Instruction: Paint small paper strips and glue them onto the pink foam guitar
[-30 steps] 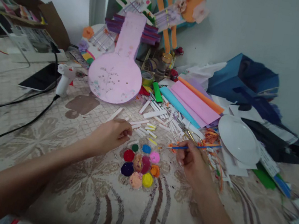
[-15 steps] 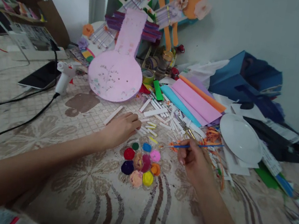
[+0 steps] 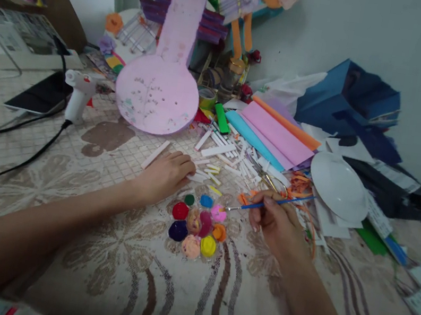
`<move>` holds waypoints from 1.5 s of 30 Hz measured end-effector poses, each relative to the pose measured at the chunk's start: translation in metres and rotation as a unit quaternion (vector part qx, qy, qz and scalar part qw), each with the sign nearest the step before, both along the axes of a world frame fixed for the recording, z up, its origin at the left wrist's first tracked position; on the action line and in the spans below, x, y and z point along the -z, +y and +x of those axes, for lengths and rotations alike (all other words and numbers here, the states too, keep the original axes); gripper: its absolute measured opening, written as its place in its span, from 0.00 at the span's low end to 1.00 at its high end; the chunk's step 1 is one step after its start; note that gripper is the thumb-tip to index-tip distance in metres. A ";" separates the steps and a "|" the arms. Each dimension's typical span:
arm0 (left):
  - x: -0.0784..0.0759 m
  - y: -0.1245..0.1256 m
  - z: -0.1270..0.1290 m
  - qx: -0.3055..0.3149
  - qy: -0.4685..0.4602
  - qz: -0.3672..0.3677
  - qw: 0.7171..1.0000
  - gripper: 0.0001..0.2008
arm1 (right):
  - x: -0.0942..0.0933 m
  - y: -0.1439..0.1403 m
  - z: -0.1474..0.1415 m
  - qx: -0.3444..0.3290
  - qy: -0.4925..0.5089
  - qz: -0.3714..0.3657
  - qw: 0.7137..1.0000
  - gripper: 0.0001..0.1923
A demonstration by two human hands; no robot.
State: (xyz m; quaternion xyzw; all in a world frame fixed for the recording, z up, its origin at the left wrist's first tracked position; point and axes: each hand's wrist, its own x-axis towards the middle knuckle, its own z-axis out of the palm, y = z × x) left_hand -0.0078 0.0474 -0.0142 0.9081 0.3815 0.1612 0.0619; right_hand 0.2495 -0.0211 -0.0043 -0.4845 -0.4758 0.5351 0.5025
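My right hand (image 3: 276, 223) grips a thin blue paintbrush (image 3: 267, 205), its tip at the pink well of a round paint palette (image 3: 196, 225) filled with several colours. Just left of the palette, my left hand (image 3: 167, 174) lies palm down on the patterned tablecloth (image 3: 106, 247), fingertips on small white paper strips (image 3: 208, 170); whether it grips one I cannot tell. More white strips lie scattered beyond both hands.
A pink guitar-shaped cutout (image 3: 159, 92) leans at the back. A white glue gun (image 3: 78, 95) with black cable and a phone (image 3: 39, 95) lie left. Coloured paper sheets (image 3: 274, 136), a white plate (image 3: 338, 185), scissors (image 3: 269, 181) and blue bags (image 3: 349, 102) fill the right.
My left hand slid forward onto the white strips. My right hand brought the brush tip left to the pink paint. The view shifted slightly left and down.
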 end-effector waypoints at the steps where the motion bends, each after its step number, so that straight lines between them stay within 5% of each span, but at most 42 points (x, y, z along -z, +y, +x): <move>1: 0.001 0.000 0.000 0.000 -0.004 -0.002 1.000 0.05 | 0.000 0.000 0.000 -0.002 -0.001 0.001 1.000 0.09; 14: -0.003 -0.005 0.004 -0.006 0.013 0.004 1.000 0.07 | -0.001 -0.001 0.001 -0.035 -0.007 0.018 0.999 0.09; 18: -0.007 -0.009 0.001 -0.025 -0.046 -0.008 0.999 0.06 | -0.006 -0.003 0.008 -0.078 -0.028 0.007 0.997 0.08; 23: -0.017 -0.018 -0.002 -0.080 -0.178 -0.102 0.975 0.04 | -0.006 -0.008 0.016 -0.140 -0.066 -0.016 0.988 0.10; 31: -0.022 -0.025 0.000 -0.063 -0.279 -0.307 0.908 0.08 | -0.007 -0.010 0.011 -0.207 -0.108 -0.023 0.972 0.11; 45: -0.016 -0.028 0.001 -0.054 -0.285 -0.338 0.895 0.06 | -0.012 -0.011 0.005 -0.226 -0.137 -0.029 0.964 0.14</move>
